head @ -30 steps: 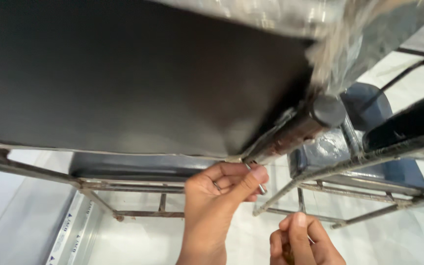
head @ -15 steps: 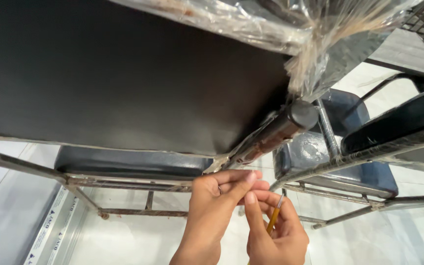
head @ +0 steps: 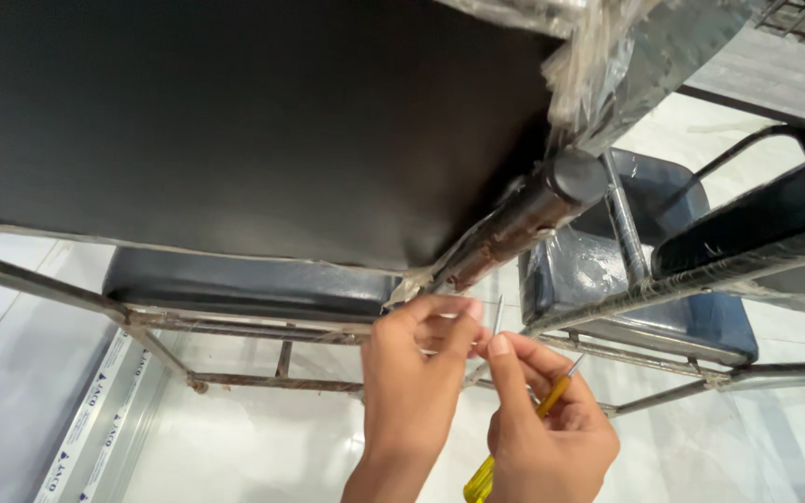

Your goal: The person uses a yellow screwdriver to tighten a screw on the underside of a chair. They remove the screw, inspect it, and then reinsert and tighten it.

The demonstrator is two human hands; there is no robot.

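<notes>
Black board fills the upper left of the frame – the underside of a seat (head: 235, 121) – resting on a rusty metal frame (head: 235, 326) that crosses the lower left. At centre bottom the left hand (head: 416, 373) is closed in a pinch, thumb and forefinger raised toward the seat's lower right corner, where torn clear plastic wrap (head: 607, 65) hangs. What it pinches is too small to tell; a thin pin-like piece (head: 498, 312) stands just beside its fingertips. Touching it on the right, the right hand (head: 542, 428) is curled shut around a yellow-handled screwdriver (head: 514, 438), whose long axis runs from lower left up to the right. A dark rusty tube (head: 524, 224) slants above both hands – the left hand is nearer its lower end. Farther right sits a blue padded chair (head: 682, 307), also plastic-wrapped. No containers are in view.
</notes>
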